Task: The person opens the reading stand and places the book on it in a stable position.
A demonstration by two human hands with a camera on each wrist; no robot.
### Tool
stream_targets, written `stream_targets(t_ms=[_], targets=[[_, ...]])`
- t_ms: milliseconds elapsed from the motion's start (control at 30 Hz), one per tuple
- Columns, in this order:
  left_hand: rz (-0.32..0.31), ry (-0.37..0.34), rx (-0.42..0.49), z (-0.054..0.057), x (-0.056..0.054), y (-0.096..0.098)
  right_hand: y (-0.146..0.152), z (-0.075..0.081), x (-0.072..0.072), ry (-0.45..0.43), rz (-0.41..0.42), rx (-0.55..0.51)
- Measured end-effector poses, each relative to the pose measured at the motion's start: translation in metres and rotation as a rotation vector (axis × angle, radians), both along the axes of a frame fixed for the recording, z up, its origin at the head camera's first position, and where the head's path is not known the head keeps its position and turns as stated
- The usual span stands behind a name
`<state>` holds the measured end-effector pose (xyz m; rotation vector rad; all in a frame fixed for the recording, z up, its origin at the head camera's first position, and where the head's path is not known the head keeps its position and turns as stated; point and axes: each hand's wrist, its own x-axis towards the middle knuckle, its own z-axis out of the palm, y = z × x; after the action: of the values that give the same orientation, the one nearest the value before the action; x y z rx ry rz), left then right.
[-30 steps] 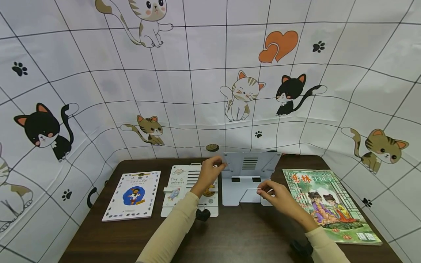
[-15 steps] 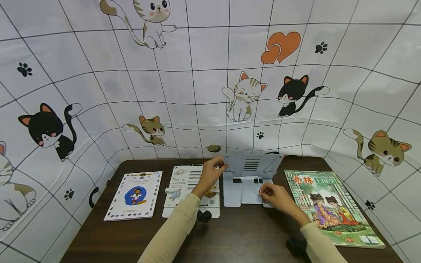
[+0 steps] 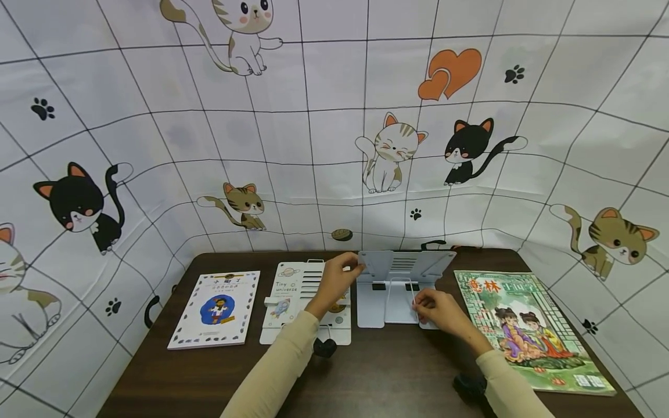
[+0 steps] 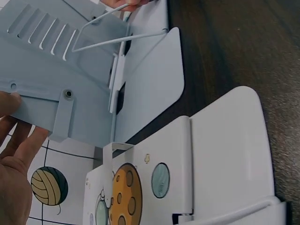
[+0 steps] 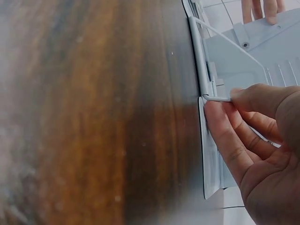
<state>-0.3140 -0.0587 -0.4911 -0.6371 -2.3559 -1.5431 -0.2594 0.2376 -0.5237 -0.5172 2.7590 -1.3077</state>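
A pale grey metal book stand lies unfolded at the desk's back middle, its slotted back panel raised at a slant above the flat base. My left hand grips the panel's upper left corner; in the left wrist view the thumb lies on the near face and the fingers pass behind. With thumb and fingertips, my right hand pinches the side of a thin wire support near its lower end. That wire frame stands up from the base, in front of the panel.
Left of the stand lies a white "Tiny universe" book stand with planet prints. A white book lies farther left on the dark desk, a green magazine at the right. A cat-print cloth hangs behind.
My right hand has swung the wire support up from a low position. The back panel, still in my left hand, has tilted and now looks shorter in the head view.
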Motion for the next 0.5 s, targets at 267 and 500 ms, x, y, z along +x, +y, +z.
stream_targets(t_ms=[267, 500], targets=[[-0.025, 0.026, 0.005, -0.0033, 0.0051, -0.0020, -0.0015, 0.0007, -0.0021, -0.018, 0.002, -0.029], [-0.019, 0.045, -0.003, -0.0079, 0.0103, -0.0026, -0.0036, 0.0009, -0.0005, -0.033, -0.020, -0.029]])
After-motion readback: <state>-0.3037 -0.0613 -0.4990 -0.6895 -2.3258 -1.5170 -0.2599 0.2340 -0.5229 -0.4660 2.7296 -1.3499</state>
